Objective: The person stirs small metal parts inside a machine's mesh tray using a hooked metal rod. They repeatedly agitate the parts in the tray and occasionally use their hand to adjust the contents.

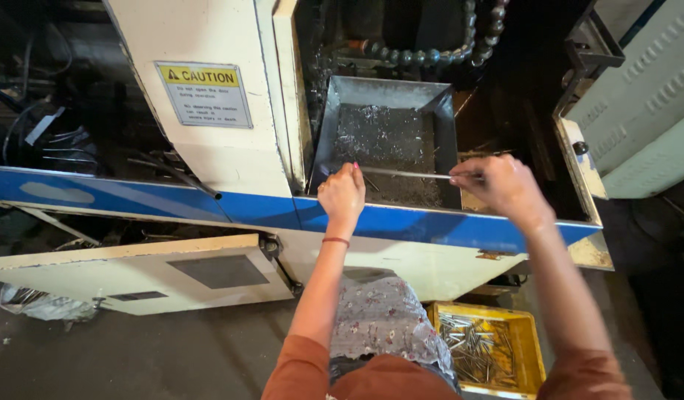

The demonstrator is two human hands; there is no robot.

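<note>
A thin metal rod (pixel 405 174) stretches level between my two hands over the machine's opening. My left hand (pixel 342 191) grips its left end, fingers curled shut. My right hand (pixel 497 184) pinches the right end between thumb and fingers. Just beyond the rod sits a grey metal tray (pixel 342 133) with shavings and a few small rods lying in it. Both arms reach forward over the blue band (pixel 401 218) on the machine's front.
A white machine door (pixel 208 104) with a yellow warning label stands at the left. Flexible coolant hose (pixel 438 53) hangs above the tray. On the floor at the lower right a yellow crate (pixel 531 348) holds several metal rods. A white cover panel (pixel 134 274) juts out low left.
</note>
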